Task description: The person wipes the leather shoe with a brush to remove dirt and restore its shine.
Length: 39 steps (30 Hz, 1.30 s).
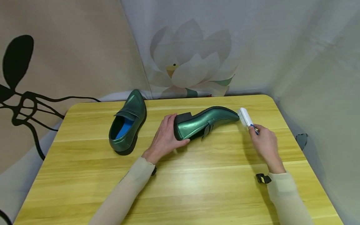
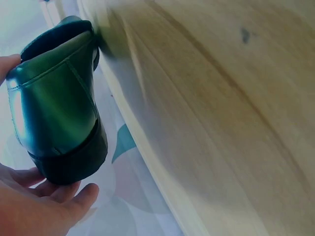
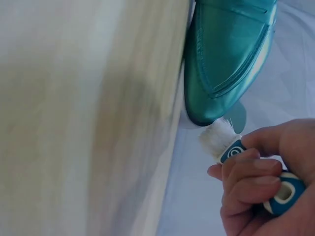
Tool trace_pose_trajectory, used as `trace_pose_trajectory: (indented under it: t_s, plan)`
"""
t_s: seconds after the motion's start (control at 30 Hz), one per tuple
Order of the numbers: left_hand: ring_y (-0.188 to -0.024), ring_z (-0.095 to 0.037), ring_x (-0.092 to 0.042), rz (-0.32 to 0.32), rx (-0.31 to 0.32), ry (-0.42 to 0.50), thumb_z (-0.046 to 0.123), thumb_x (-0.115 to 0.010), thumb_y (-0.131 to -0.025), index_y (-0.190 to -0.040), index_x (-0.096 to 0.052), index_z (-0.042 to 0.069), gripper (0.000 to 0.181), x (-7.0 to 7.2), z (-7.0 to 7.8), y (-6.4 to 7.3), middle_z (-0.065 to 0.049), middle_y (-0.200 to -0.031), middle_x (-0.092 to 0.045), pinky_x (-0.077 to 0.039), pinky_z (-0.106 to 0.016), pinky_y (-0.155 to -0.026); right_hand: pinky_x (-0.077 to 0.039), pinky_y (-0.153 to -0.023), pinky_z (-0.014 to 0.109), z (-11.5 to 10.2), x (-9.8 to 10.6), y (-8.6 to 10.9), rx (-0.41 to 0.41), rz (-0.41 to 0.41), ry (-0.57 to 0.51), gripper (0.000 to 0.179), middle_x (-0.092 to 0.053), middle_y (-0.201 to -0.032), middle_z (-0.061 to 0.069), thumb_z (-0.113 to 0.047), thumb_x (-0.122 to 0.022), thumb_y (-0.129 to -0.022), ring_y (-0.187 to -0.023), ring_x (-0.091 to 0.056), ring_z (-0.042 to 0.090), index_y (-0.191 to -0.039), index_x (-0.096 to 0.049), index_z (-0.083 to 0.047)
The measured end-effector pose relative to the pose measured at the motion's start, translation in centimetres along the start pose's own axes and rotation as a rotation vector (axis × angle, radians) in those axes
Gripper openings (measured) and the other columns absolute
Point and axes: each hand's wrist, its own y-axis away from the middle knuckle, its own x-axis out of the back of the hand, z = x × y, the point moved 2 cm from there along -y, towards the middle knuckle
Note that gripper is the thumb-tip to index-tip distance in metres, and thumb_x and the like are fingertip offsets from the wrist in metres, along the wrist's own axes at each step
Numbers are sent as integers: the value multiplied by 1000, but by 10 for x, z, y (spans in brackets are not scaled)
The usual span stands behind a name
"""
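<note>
A shiny green loafer [image 1: 194,126] lies tipped on its side, its dark sole toward the back and its toe to the right. My left hand [image 1: 168,136] grips it by the heel end, thumb at the opening's edge and fingers around the heel block. In the left wrist view the heel of the loafer [image 2: 56,108] sits between thumb and fingers. My right hand [image 1: 263,142] holds a white and blue brush [image 1: 245,117] by its handle. The bristles are right at the toe tip, as the right wrist view also shows with the brush [image 3: 221,140] and the loafer [image 3: 229,54].
The matching green loafer [image 1: 127,125], blue inside, stands upright on the left of the wooden table [image 1: 197,187]. Behind the table's back edge hangs a pale curtain [image 1: 253,47] with a flower print.
</note>
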Motion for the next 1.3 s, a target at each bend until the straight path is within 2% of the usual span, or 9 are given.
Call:
trace_pose_trajectory:
  t_s: [0.07, 0.17, 0.4, 0.53, 0.67, 0.8, 1.1, 1.2, 1.3]
  plan:
    - [-128, -35, -48, -2, 4, -3, 46, -93, -72, -155, -36, 0, 110, 0, 0, 0, -20, -148, -43, -44, -51, -109, -32, -42, 34, 4, -1, 0, -10, -6, -1, 52, -57, -65, 11, -32, -49, -109, -46, -42, 19, -130, -63, 13]
    - [-128, -35, -48, 0, 3, -10, 49, -92, -72, -155, -37, -1, 110, 1, 0, 0, -20, -148, -43, -45, -50, -109, -32, -42, 32, 0, -3, 0, 10, 18, -15, 51, -56, -65, 10, -32, -51, -109, -47, -42, 18, -130, -63, 13]
    - [-127, -34, -49, -4, 1, -14, 51, -90, -73, -154, -37, 0, 110, 0, 1, 0, -20, -147, -44, -45, -50, -108, -33, -43, 32, -39, -9, 5, 147, 121, -57, 42, -62, -66, 14, -26, -58, -106, -46, -43, 17, -128, -67, 9]
    - [-126, -35, -49, 4, -1, -16, 49, -91, -73, -154, -38, -1, 109, 0, 1, 0, -20, -147, -44, -46, -50, -108, -34, -45, 34, -62, -12, 10, 236, 147, -65, 39, -72, -81, 24, -22, -62, -105, -47, -45, 21, -129, -68, 8]
    - [-126, -34, -49, 5, -3, -20, 51, -91, -73, -154, -38, -1, 110, 1, 3, 0, -20, -148, -44, -46, -50, -108, -36, -45, 34, -81, -16, 16, 330, 135, -59, 38, -74, -101, 28, -19, -65, -103, -51, -51, 24, -130, -68, 8]
    - [-127, -34, -48, 0, -2, -24, 52, -90, -74, -154, -37, 0, 110, 1, 3, 0, -20, -148, -43, -45, -50, -109, -39, -45, 34, -96, -21, 24, 432, 124, -38, 39, -74, -105, 27, -18, -69, -100, -53, -55, 25, -130, -68, 7]
    - [-128, -35, -48, 5, 4, -25, 47, -93, -73, -154, -38, -2, 110, 1, 4, 1, -21, -148, -44, -44, -50, -110, -42, -47, 28, -121, -33, 41, 652, 56, 30, 40, -75, -94, 17, -17, -73, -98, -57, -54, 17, -131, -69, 3]
    - [-128, -34, -48, 6, -4, -27, 48, -92, -73, -154, -38, -2, 110, 1, 4, 2, -21, -148, -44, -44, -49, -110, -44, -49, 29, -125, -35, 42, 690, 20, 42, 41, -73, -87, 13, -19, -73, -98, -58, -53, 16, -133, -68, 2]
    - [-128, -35, -49, 2, -12, -27, 48, -93, -73, -154, -38, -2, 110, 0, 4, 2, -21, -148, -44, -44, -49, -110, -44, -50, 29, -124, -35, 39, 689, 17, 40, 41, -73, -86, 12, -20, -73, -98, -58, -53, 15, -133, -68, 2]
